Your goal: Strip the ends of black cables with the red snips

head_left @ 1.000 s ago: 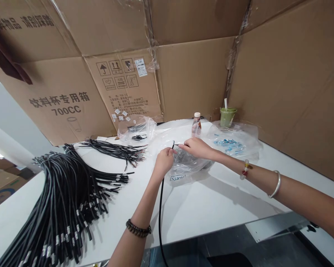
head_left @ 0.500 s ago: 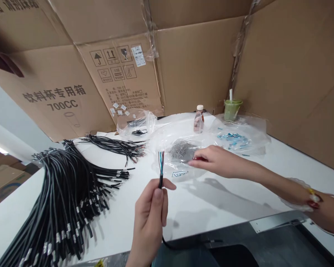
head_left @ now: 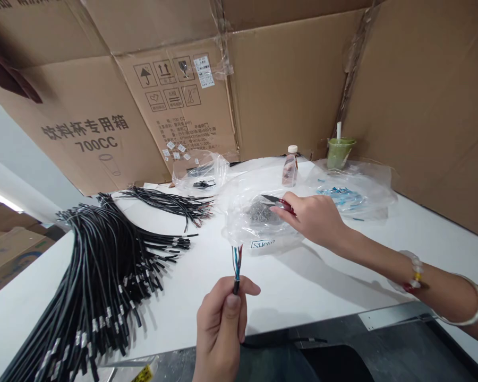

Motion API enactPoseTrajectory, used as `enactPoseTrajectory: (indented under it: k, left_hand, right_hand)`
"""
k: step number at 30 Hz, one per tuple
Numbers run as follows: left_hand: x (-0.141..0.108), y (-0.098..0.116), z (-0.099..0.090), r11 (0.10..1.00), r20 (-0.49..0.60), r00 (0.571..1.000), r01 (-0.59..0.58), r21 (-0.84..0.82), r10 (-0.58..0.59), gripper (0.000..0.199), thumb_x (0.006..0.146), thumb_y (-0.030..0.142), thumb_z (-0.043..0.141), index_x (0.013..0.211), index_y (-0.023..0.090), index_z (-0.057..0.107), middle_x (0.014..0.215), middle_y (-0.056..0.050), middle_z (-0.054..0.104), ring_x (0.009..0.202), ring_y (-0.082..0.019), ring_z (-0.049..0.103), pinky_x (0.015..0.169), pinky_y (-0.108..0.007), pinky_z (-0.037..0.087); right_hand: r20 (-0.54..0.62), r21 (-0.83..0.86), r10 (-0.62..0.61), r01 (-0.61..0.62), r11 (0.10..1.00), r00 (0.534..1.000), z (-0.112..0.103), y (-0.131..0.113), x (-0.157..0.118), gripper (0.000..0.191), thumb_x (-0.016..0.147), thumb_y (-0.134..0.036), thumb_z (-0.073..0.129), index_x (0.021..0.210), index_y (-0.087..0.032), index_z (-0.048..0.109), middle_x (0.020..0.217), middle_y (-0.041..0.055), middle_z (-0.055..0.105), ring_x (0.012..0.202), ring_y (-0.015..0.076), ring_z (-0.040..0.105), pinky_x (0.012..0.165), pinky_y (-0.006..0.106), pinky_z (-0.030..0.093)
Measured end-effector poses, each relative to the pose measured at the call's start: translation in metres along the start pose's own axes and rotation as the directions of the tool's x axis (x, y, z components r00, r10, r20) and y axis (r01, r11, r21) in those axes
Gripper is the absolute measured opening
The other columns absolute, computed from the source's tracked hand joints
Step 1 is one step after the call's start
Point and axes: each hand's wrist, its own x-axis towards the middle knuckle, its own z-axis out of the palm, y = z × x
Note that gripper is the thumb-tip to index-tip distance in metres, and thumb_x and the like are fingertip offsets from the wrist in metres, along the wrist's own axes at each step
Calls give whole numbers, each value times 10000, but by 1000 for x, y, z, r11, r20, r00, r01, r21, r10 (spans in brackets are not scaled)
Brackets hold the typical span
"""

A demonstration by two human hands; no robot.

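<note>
My left hand (head_left: 223, 323) pinches a black cable (head_left: 236, 286) just below its stripped end, where thin blue, red and dark wires (head_left: 237, 262) fan upward. My right hand (head_left: 316, 217) is closed on red-handled scissors (head_left: 281, 202), whose dark blades point left. The blades are over a clear plastic bag (head_left: 239, 225) that has a tangle of fine grey strands (head_left: 261, 212) on it. The lower part of the cable hangs past the table's front edge.
A large bundle of black cables (head_left: 99, 265) covers the left side, with a smaller bundle (head_left: 167, 204) behind it. At the back are a bottle (head_left: 290, 168), a green cup (head_left: 338, 153) and a bag with blue bits (head_left: 342, 196). Cardboard (head_left: 287, 90) walls the table.
My right hand has lifted, and the scissor blades now show clearly above the bag. My left hand and the cable end sit lower in view. The camera view has shifted slightly.
</note>
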Motion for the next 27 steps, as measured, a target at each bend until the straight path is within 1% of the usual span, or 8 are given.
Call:
enactPoseTrajectory:
  k: [1,3,5,9,14,21,24,27]
  left_hand:
    - [0,0,0,1000,-8,1000,1,10,-1,396,855,560,559,752,200,686,423,87,245,401,-35,188,437,-209,149]
    - [-1,1,1,999,-26,1000,14,45,-13,382,857,554,558,786,203,689,431,88,230,404,-37,175,432,-216,107]
    - [-1,1,3,995,-56,998,3,104,3,355,861,533,561,829,205,693,446,84,245,406,-40,198,427,-215,101]
    - [-1,1,8,972,-142,983,-84,218,116,251,879,420,563,883,208,697,438,81,338,375,-42,291,406,-195,216]
    - [1,-3,7,915,-129,946,-243,322,296,158,876,283,559,894,257,714,433,91,378,383,-38,305,401,-183,231]
    - [2,-7,4,930,-112,964,-198,309,242,192,895,304,541,941,243,718,436,90,366,384,-44,306,397,-195,219]
    - [3,-10,1,887,-95,947,-250,387,308,196,896,273,536,960,254,720,439,90,386,384,-46,328,416,-189,265]
    - [6,-14,-4,790,-46,906,-341,509,421,211,889,225,534,998,265,711,433,93,406,390,-56,364,453,-187,322]
  right_hand:
    - [-147,57,-48,57,997,988,-6,-4,-8,492,969,-513,361,744,-147,600,471,2,528,433,132,472,464,260,237]
    - [-430,158,-162,251,955,888,-21,-15,-25,487,976,-483,385,656,-156,555,425,-33,458,400,98,419,462,239,286]
    - [-507,185,-267,406,895,820,-36,-28,-39,467,987,-436,400,627,-165,525,439,-38,473,406,89,411,475,232,315]
    - [-457,198,-355,482,854,816,-52,-44,-51,471,997,-405,392,608,-169,515,456,-36,499,412,100,389,468,255,304]
    - [-441,228,-359,489,842,823,-44,-44,-48,491,1001,-414,375,619,-152,538,472,-29,517,420,99,395,481,255,316]
    - [-418,211,-369,484,849,830,-41,-45,-45,477,1010,-372,362,623,-153,533,459,-32,494,411,100,387,480,263,310]
    - [-397,204,-371,475,856,839,-41,-45,-44,464,1008,-365,374,628,-151,532,460,-33,501,411,98,408,486,263,316]
    - [-374,201,-372,466,862,850,-40,-44,-44,461,1011,-362,368,637,-149,534,465,-33,509,407,94,419,487,263,316]
